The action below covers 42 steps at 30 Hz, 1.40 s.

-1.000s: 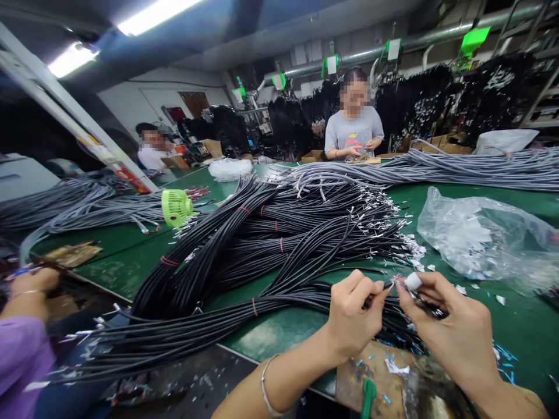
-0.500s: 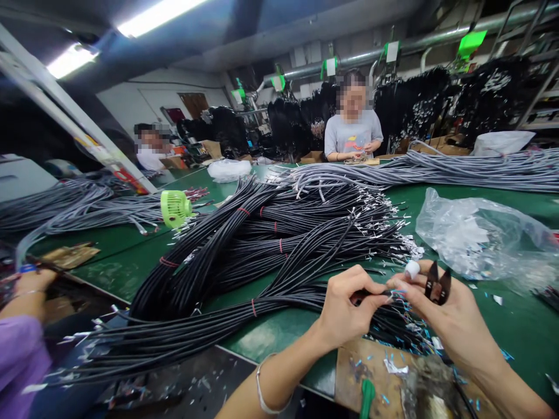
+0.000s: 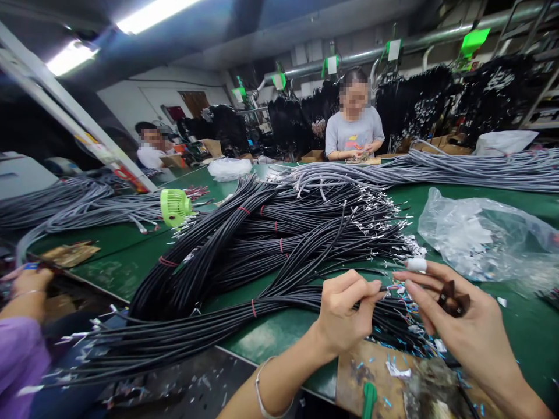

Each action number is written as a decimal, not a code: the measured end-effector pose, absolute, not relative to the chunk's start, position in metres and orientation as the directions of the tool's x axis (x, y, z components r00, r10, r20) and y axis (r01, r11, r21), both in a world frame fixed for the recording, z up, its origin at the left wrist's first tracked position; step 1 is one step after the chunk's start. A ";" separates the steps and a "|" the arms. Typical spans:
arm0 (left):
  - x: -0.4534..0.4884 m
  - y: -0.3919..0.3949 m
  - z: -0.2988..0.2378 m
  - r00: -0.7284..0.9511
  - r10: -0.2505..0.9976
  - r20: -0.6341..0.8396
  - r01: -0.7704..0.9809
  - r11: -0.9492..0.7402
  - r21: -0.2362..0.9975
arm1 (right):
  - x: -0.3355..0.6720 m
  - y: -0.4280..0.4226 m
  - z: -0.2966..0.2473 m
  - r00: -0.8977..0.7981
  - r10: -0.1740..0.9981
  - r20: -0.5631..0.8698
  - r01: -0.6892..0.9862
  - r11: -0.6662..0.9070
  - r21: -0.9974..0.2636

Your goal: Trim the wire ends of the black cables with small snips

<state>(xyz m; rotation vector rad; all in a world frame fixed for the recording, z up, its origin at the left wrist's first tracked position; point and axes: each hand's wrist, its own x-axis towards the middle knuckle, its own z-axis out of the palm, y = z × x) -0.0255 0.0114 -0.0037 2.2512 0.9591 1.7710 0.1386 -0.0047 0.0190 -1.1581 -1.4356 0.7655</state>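
Observation:
My left hand (image 3: 346, 314) pinches the end of a thin black cable (image 3: 386, 288) whose stripped coloured wires stick out to the right. My right hand (image 3: 458, 320) is just right of that cable end, with a small dark cutter (image 3: 454, 302) held in the palm and the fingers partly stretched towards the wire tips. Its index finger wears a white tape wrap (image 3: 416, 265). A big pile of black cables (image 3: 271, 244), tied in bundles with red bands, lies on the green table (image 3: 126, 262) in front of both hands.
A clear plastic bag (image 3: 484, 235) of scraps lies at the right. A green fan (image 3: 174, 208) and grey cable bundles (image 3: 458, 166) sit further back. A brown board (image 3: 393, 378) with wire clippings lies below my hands. Two people sit across the table; a purple-sleeved person's hand (image 3: 26, 288) is at the left.
My right hand has dropped a little and turned, so the cutter now lies lower in the palm. My left hand still pinches the cable end.

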 end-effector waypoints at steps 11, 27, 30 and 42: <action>-0.021 0.008 -0.002 0.060 0.612 0.789 0.471 -0.714 0.518 | 0.131 -0.017 0.009 -0.046 0.634 0.772 0.790 0.496 -0.360; -0.020 0.010 -0.007 0.067 0.506 0.860 0.561 -0.732 0.387 | 0.130 -0.007 0.013 0.112 0.959 0.262 0.168 0.241 -0.956; -0.022 0.011 -0.013 0.150 0.419 0.896 0.634 -0.736 0.237 | 0.128 -0.005 0.013 0.156 0.961 0.226 0.143 0.205 -0.968; -0.017 0.008 -0.012 0.150 0.462 0.874 0.662 -0.704 0.258 | 0.137 -0.019 0.001 -0.274 0.528 0.804 0.648 0.719 -0.251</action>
